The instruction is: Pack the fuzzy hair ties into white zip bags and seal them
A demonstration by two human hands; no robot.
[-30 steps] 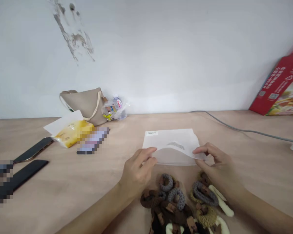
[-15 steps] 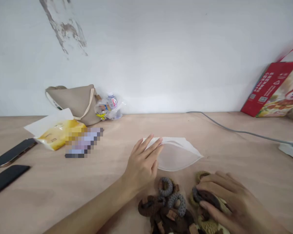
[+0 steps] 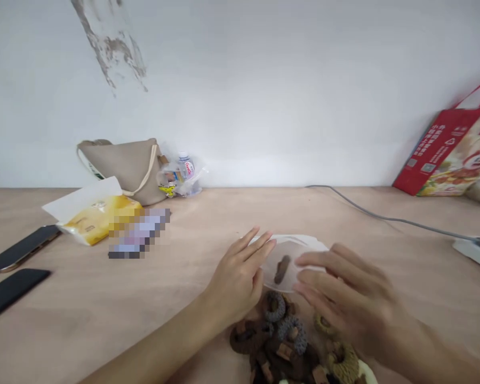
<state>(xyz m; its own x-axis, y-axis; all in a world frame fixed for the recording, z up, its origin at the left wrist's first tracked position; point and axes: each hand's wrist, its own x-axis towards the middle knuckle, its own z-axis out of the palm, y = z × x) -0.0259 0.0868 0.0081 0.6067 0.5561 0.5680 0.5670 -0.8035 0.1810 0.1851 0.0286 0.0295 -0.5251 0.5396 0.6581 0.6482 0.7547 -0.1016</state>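
Frosted translucent plastic pouch (image 3: 292, 244) lies flat on the pale wooden tabletop (image 3: 84, 320), a small brown object (image 3: 282, 269) showing through its film. Left hand (image 3: 236, 282): fingers extended and loose, tips at the pouch's left edge, not clenched. Right hand (image 3: 344, 304): fingers open over the pouch's right half, slightly blurred, no pinch visible. Just below the pouch sits a heap of brown, grey and olive knitted hair ties (image 3: 282, 333), the left wrist beside it. Risks, judged: neither hand grips, so the smooth pouch could skate on the wood; if its mouth is unsealed, the brown object could slip out; a careless wrist could scatter the heap.
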